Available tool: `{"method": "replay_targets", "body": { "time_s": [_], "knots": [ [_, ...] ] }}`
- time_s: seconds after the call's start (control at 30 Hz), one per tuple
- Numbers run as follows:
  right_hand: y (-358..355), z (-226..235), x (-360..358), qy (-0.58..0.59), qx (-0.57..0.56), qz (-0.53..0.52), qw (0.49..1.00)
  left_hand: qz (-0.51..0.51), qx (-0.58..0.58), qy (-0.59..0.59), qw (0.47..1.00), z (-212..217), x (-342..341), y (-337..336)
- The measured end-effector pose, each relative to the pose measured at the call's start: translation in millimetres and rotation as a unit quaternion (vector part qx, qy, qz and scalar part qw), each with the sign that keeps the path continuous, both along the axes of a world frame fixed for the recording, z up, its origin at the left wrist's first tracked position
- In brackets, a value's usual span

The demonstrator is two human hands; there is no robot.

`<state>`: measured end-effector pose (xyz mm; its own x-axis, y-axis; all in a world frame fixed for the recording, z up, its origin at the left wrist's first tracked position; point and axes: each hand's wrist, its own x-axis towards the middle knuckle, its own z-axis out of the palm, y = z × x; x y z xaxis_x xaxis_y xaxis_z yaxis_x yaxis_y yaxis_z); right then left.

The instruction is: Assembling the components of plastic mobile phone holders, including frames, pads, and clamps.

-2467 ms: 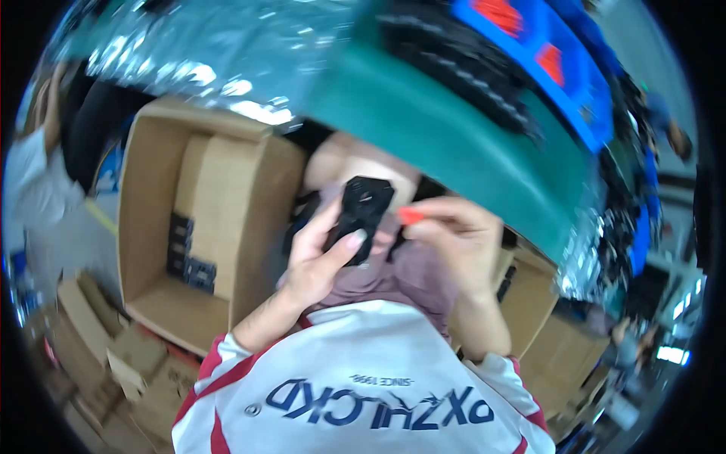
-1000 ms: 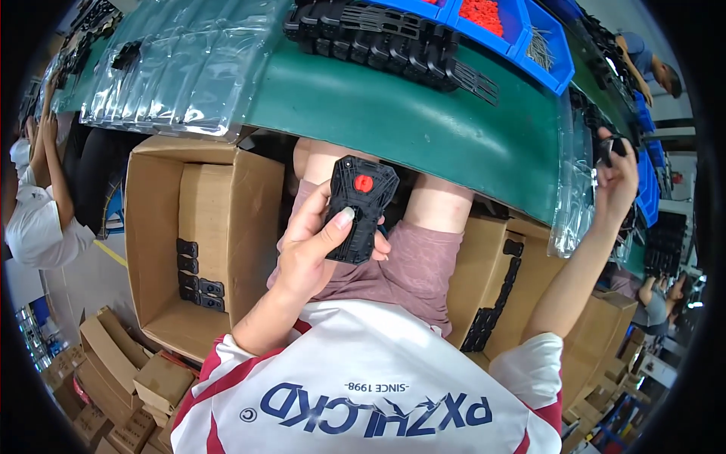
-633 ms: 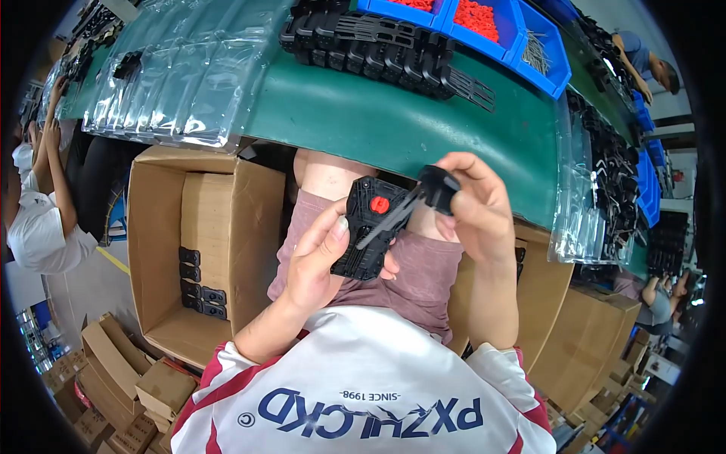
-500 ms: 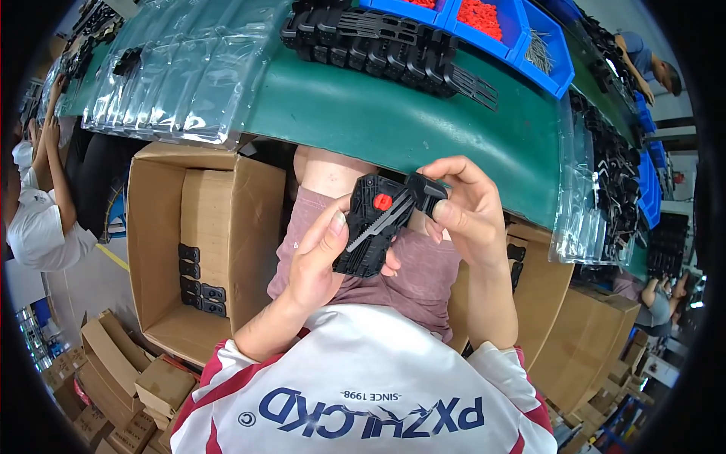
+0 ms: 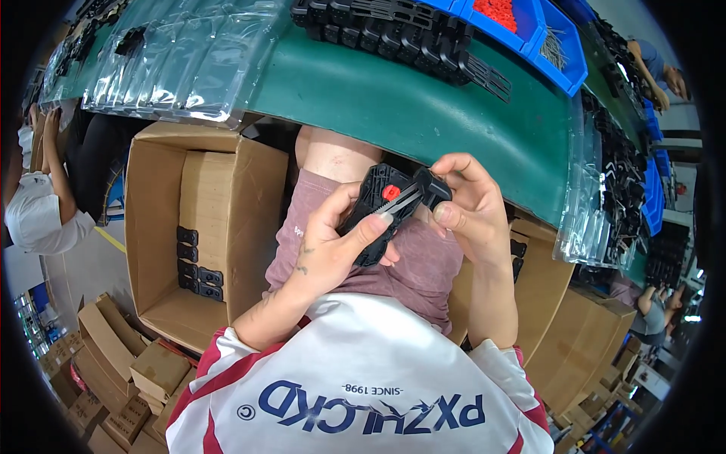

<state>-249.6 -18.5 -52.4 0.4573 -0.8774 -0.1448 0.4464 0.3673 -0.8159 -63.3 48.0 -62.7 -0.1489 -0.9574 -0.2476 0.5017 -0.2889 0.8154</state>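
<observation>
In the head view, the left hand (image 5: 329, 242) holds a black housing (image 5: 368, 203) above the person's lap, just off the near edge of the bench (image 5: 333, 91). Its fingers are closed around the housing, with the thumb across the upper face and fingertips showing at the far side. A round red piece (image 5: 391, 193) sits in the housing near its upper end. The housing is tilted, its top leaning to the right.

The right hand (image 5: 480, 216) pinches a black cap (image 5: 435, 187) between thumb and fingers, at the right of the housing. A grey toothed strip (image 5: 401, 203) slants from the cap down across the housing, its lower end by the left thumb. Whether the strip touches the housing's face, I cannot tell.

On the bench, a row of black parts (image 5: 393, 38) lies beyond the hands, in front of blue bins (image 5: 538, 64) with red pieces (image 5: 497, 13) and thin metal pins (image 5: 554, 49). Clear plastic trays (image 5: 174, 76) lie to the left; more black parts crowd the far right.

Beside the left leg stands an open carton (image 5: 257, 200) with flat black pieces (image 5: 187, 250) inside; another carton (image 5: 541, 291) stands to the right. A co-worker (image 5: 49, 219) in white is at the left rim.
</observation>
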Motion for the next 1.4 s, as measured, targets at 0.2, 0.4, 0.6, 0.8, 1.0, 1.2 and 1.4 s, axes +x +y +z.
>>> {"method": "replay_targets", "body": {
  "time_s": [0.2,0.4,0.6,0.8,1.0,1.2,1.4],
  "knots": [
    [5,-3,5,-0.002,-0.019,-0.025,0.999,0.016,0.033,-0.042,0.998,4,0,-1],
    [2,2,6,-0.005,0.023,-0.033,0.999,0.002,-0.015,-0.014,1.000,-4,1,0],
    [-3,10,16,0.005,0.029,-0.047,0.998,0.018,-0.028,0.162,0.986,-12,6,-3],
    [-1,18,30,0.028,0.004,-0.030,0.999,0.015,-0.001,0.088,0.996,-8,17,3],
    [9,18,47,0.065,-0.087,-0.014,0.994,0.065,0.012,0.017,0.998,0,31,9],
    [-14,16,60,0.062,-0.118,-0.061,0.989,0.214,-0.047,0.020,0.976,28,115,-28],
    [-44,-11,37,0.199,-0.204,-0.181,0.941,0.446,-0.189,-0.076,0.872,29,303,-152]
  ]
}}
